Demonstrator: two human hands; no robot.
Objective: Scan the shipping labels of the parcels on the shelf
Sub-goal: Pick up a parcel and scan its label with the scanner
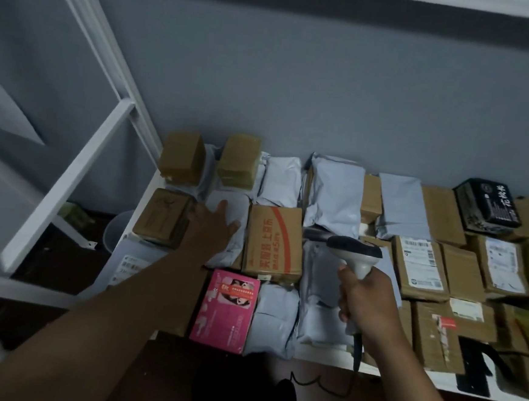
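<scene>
Dozens of parcels crowd the white shelf (445,380) against the grey wall: taped brown cartons, soft crinkled grey mailer bags, a carton with red print (274,242), a glossy pink box (224,311) at the front edge. My left hand (212,224) lies flat with fingers spread on a grey mailer (229,210), beside a small brown box (162,216). My right hand (366,298) grips the white scanner (355,255), its dark head above the mailers.

I see grey bags (335,191), brown boxes (421,268), a pink box (226,311), a black packet (488,203) with white letters, red print on one carton (274,242)
</scene>
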